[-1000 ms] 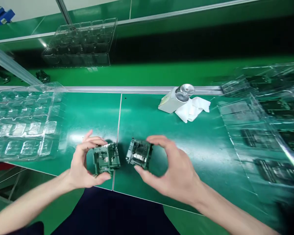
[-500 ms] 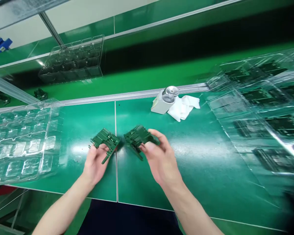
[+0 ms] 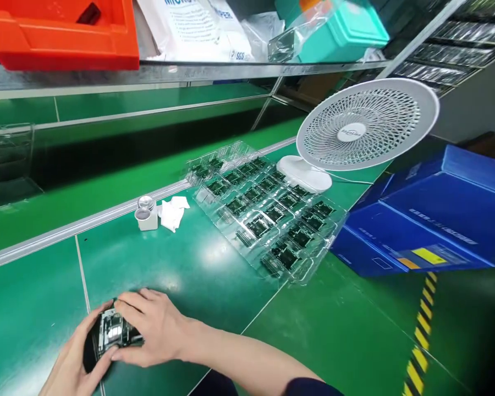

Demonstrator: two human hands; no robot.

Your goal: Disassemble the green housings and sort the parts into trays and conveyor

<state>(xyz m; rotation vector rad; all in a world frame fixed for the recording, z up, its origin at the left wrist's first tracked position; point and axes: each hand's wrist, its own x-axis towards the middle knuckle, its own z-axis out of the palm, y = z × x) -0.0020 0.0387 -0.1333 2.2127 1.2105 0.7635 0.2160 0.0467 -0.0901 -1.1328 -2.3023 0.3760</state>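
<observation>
Close to the table's (image 3: 119,261) near edge, the left hand (image 3: 72,352) and right hand (image 3: 157,330) both grip a dark part (image 3: 114,328) by its sides. It looks light and stiff, with fine details perhaps easily chipped; the solid outer sides seem the safest hold. Farther off, a clear tray (image 3: 309,276) bears similar pieces, before a fan (image 3: 324,132).

A green worktop (image 3: 214,264) fills the centre; a metal-edged shelf (image 3: 214,70) crosses the top; yellow-black tape (image 3: 423,330) marks the green floor (image 3: 334,330), lower right.
</observation>
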